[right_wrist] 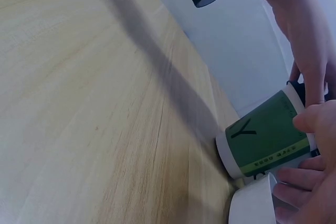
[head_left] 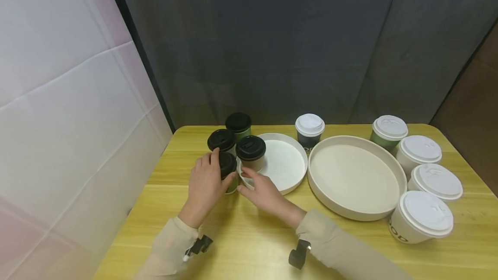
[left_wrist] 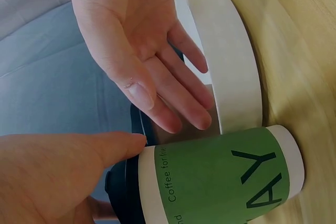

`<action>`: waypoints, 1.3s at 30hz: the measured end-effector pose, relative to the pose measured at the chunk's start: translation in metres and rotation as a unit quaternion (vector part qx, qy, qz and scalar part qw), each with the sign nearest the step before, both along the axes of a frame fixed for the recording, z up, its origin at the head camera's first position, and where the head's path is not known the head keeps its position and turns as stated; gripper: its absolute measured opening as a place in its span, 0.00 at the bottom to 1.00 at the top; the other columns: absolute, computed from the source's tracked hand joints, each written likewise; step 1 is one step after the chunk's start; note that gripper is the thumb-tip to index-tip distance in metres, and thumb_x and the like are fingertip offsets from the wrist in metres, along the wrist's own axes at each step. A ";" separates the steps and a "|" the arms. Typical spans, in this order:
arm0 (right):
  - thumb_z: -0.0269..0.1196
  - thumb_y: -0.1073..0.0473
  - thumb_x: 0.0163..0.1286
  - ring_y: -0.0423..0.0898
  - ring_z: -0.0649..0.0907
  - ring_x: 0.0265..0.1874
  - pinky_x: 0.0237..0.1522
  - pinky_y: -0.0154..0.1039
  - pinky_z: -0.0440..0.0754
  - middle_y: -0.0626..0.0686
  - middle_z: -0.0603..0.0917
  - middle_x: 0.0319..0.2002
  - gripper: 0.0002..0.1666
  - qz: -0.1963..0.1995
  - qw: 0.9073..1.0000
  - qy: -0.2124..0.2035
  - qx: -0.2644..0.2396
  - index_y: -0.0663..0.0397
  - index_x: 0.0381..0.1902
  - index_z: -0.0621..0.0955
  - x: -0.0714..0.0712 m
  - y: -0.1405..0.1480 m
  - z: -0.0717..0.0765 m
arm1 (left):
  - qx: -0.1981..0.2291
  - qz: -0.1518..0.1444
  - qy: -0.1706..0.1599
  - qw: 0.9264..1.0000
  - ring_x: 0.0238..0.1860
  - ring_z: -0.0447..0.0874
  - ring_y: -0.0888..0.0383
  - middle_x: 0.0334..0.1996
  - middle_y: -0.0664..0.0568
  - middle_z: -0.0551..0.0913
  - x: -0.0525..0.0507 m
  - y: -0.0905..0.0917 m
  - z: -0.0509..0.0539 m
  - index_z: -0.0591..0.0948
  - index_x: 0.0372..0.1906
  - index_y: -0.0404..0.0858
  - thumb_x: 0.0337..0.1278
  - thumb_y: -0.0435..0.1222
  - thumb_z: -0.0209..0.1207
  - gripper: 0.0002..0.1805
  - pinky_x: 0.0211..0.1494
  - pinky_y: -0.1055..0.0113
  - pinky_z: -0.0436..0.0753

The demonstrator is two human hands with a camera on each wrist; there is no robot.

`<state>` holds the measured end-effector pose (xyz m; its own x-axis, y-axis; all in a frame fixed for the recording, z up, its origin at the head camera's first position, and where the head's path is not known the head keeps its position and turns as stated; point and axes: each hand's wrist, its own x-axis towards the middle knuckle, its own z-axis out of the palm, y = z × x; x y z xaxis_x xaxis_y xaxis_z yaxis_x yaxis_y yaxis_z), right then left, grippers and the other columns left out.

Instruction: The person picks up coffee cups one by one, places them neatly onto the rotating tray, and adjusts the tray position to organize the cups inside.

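My left hand point(head_left: 204, 180) grips a green paper coffee cup point(left_wrist: 220, 174) by its black lid point(head_left: 227, 164), thumb on the near side and fingers over the far side. The cup stands upright on the table, just left of the small white round tray point(head_left: 285, 165). My right hand point(head_left: 264, 191) hovers at that tray's near left rim, fingers spread and holding nothing. A brown cup with a black lid point(head_left: 250, 148) stands inside the tray at its left. Behind the gripped cup are two more black-lidded cups, one nearer point(head_left: 221, 139) and one farther point(head_left: 238, 122).
A larger cream round tray point(head_left: 355, 176) lies right of the white one. A dark cup with a white lid point(head_left: 309, 131) stands behind, between the trays. Several white-lidded cups, including a green one point(head_left: 385, 139) and a white one point(head_left: 422, 217), line the right side.
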<state>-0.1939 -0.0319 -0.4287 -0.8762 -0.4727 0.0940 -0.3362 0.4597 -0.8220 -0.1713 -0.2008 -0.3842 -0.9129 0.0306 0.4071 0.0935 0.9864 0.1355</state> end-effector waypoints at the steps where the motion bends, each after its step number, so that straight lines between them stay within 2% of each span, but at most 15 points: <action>1: 0.59 0.53 0.71 0.57 0.75 0.68 0.71 0.54 0.71 0.59 0.78 0.65 0.35 0.001 1.000 0.000 -0.001 0.60 0.72 0.66 0.000 0.000 0.000 | 0.000 0.000 0.000 1.000 0.53 0.79 0.35 0.54 0.29 0.79 0.000 0.000 0.000 0.68 0.67 0.26 0.51 0.52 0.70 0.46 0.52 0.44 0.83; 8: 0.58 0.53 0.71 0.57 0.77 0.66 0.68 0.54 0.74 0.61 0.72 0.70 0.36 0.017 1.000 0.001 -0.006 0.60 0.73 0.64 0.002 0.001 0.001 | 0.000 0.006 0.001 1.000 0.53 0.77 0.35 0.53 0.29 0.79 0.003 0.002 0.005 0.68 0.68 0.27 0.50 0.55 0.69 0.48 0.53 0.46 0.82; 14: 0.58 0.55 0.71 0.58 0.77 0.65 0.68 0.54 0.74 0.60 0.69 0.72 0.38 0.032 0.999 -0.012 -0.023 0.60 0.75 0.62 0.006 0.002 0.004 | -0.002 0.008 0.014 1.000 0.52 0.77 0.35 0.53 0.29 0.79 0.006 0.005 0.010 0.68 0.68 0.26 0.49 0.56 0.69 0.49 0.52 0.46 0.82; 25: 0.59 0.53 0.71 0.57 0.76 0.67 0.66 0.53 0.76 0.54 0.66 0.75 0.40 0.041 0.998 -0.021 -0.044 0.51 0.77 0.59 0.011 0.003 0.006 | 0.013 -0.005 0.033 0.999 0.50 0.76 0.35 0.51 0.29 0.80 0.015 0.011 0.019 0.68 0.67 0.27 0.47 0.53 0.71 0.49 0.54 0.47 0.79; 34: 0.61 0.55 0.70 0.54 0.79 0.64 0.61 0.51 0.81 0.52 0.70 0.72 0.40 0.044 0.996 -0.006 -0.072 0.41 0.77 0.60 0.018 0.008 0.008 | 0.008 -0.012 0.043 0.999 0.48 0.76 0.36 0.50 0.31 0.80 0.020 0.017 0.026 0.69 0.68 0.31 0.47 0.54 0.71 0.47 0.53 0.49 0.78; 39: 0.61 0.55 0.69 0.53 0.80 0.62 0.61 0.50 0.81 0.52 0.72 0.70 0.40 0.040 0.996 0.000 -0.085 0.40 0.76 0.60 0.023 0.013 0.010 | 0.009 -0.020 0.047 0.999 0.49 0.76 0.37 0.50 0.32 0.81 0.024 0.021 0.031 0.70 0.68 0.34 0.48 0.54 0.70 0.45 0.54 0.49 0.78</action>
<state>-0.1714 -0.0185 -0.4183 -0.8359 -0.5190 0.1785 -0.3666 0.2859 -0.8854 -0.1476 -0.1798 -0.3534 -0.8692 0.0579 0.4910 0.1453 0.9792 0.1417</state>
